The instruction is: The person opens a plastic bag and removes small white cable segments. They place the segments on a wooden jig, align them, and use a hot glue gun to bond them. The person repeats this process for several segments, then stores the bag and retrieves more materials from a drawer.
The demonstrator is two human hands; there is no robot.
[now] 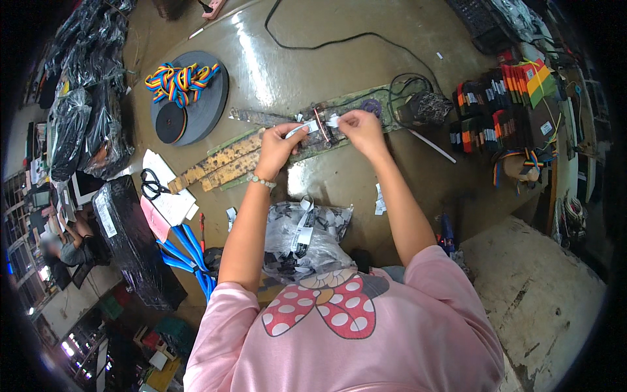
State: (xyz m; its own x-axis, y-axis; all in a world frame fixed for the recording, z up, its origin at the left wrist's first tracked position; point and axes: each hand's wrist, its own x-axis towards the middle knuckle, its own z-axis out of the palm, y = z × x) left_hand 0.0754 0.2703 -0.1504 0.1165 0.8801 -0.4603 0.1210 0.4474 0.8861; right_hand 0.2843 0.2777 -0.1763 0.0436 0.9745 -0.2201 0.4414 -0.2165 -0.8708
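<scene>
My left hand (pixel 279 149) is closed, thumb and fingers pinching a white printed label strip (pixel 304 129). My right hand (pixel 363 133) pinches the end of a small white label piece (pixel 332 121). Between the hands stands an upright copper-coloured bar (pixel 319 123), mounted on a worn wooden board (pixel 235 155) with peeling yellow and green patches. White material shows on both sides of the bar; whether it is one continuous strip I cannot tell. Close to my body lies a clear plastic bag (pixel 277 242) of grey-and-white pieces, with a looped label ribbon (pixel 304 228) on top.
At the left lie a grey webbing roll (pixel 219 108) under a rainbow cord bundle (pixel 179 81), black scissors (pixel 153 185) on papers, and blue straps (pixel 189 251). A black cable (pixel 339 43) crosses the far table. Bundled dark straps (pixel 486 108) are stacked right. Another person (pixel 75 242) sits far left.
</scene>
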